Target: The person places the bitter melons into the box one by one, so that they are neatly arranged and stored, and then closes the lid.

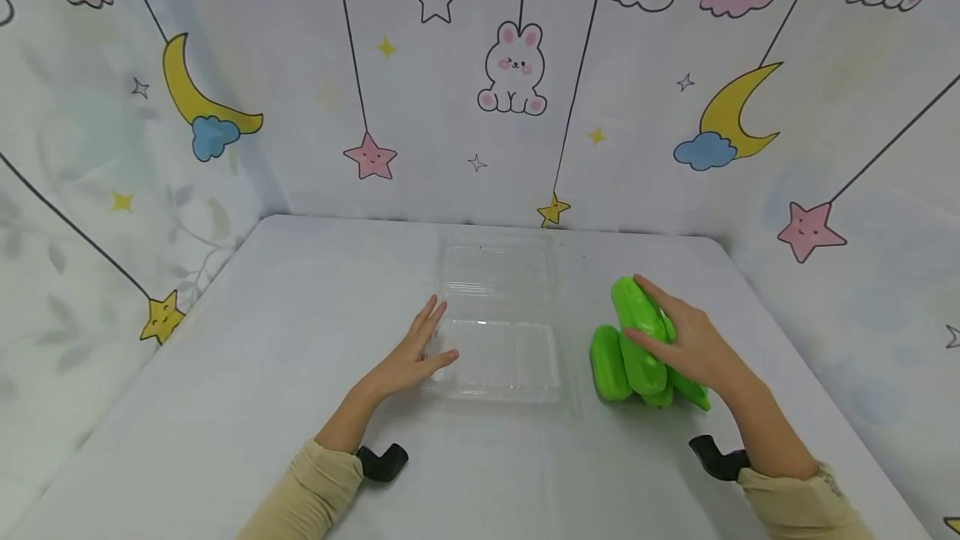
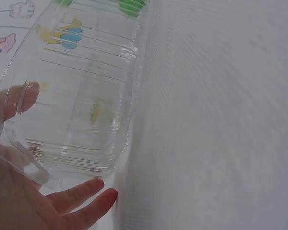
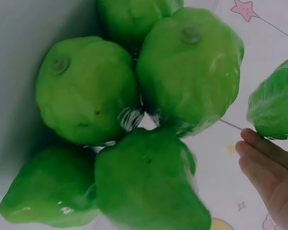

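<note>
In the head view, my left hand lies at the left edge of a clear plastic clamshell box, thumb and fingers spread. The left wrist view shows its thumb through the clear wall of the box; firm contact cannot be told. My right hand is over a pile of green, film-wrapped vegetables. It holds the topmost vegetable between thumb and fingers. In the right wrist view several rounded vegetables fill the middle, and another one lies against the fingers.
The box lies unfolded on a white table, its lid half toward the back. A printed cloth with rabbits, stars and moons stands behind and at both sides. A dark band sits on each wrist.
</note>
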### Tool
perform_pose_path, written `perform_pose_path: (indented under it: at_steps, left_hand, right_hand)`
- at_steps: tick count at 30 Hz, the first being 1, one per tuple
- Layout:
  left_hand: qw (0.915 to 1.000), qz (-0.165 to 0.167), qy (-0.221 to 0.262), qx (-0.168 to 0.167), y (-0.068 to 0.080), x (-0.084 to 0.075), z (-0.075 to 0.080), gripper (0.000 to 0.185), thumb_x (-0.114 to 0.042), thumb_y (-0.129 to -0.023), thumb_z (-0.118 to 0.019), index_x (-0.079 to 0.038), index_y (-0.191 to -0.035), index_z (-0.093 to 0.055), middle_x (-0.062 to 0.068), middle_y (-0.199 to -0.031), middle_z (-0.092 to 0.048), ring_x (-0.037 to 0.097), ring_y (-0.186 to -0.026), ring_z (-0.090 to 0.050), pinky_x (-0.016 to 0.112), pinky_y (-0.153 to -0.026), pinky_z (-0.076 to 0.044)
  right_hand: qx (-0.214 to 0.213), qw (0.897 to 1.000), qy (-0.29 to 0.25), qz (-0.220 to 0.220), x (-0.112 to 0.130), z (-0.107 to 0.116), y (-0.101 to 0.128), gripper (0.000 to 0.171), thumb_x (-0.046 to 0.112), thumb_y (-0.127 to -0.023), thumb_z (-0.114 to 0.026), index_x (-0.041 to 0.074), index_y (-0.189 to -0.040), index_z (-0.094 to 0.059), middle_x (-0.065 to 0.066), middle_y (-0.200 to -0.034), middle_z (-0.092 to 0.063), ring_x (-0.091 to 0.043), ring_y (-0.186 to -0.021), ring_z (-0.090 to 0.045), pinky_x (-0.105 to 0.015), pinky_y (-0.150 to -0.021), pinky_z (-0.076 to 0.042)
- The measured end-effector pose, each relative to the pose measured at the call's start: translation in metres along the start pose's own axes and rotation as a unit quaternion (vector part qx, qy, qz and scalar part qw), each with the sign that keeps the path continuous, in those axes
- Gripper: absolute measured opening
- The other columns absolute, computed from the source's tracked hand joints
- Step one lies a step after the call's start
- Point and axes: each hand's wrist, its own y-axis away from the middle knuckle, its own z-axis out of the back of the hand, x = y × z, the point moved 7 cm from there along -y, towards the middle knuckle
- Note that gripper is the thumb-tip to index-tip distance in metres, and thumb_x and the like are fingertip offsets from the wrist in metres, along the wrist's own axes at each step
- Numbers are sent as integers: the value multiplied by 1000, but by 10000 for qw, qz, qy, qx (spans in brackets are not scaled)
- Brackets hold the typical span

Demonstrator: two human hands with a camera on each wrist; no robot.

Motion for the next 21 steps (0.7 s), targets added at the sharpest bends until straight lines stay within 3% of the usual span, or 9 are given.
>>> perform_pose_path:
  at_steps: [8,15,21]
  left_hand:
    - [9999,73,-108,48,-2,-2,1,81,-32,-90,-57,-17,-149,-3,1,-152,11,35,-136,-11,58,-93,-35]
    - [9998,-4,-185,118,-7,-5,-1,81,-32,-91,-56,-13,-148,-4,6,-152,11,35,-137,-6,57,-92,-36]
    - [9998,-29,-206,39,-10,-5,-2,80,-31,-91,-57,-13,-148,-4,7,-152,10,36,-137,-8,58,-92,-35]
  right_hand:
    - [3,9997,-167,187,10,-7,-7,75,37,-88,-60,15,-147,-20,-18,-143,-32,-40,-126,-34,-59,-94,-31]
    - [16,9989,-363,281,17,-12,-11,74,35,-88,-61,13,-147,-22,-16,-144,-32,-38,-125,-36,-56,-93,-34]
    - [51,9983,-491,306,25,-19,-17,74,38,-87,-61,18,-147,-22,-12,-144,-33,-33,-128,-33,-55,-97,-32]
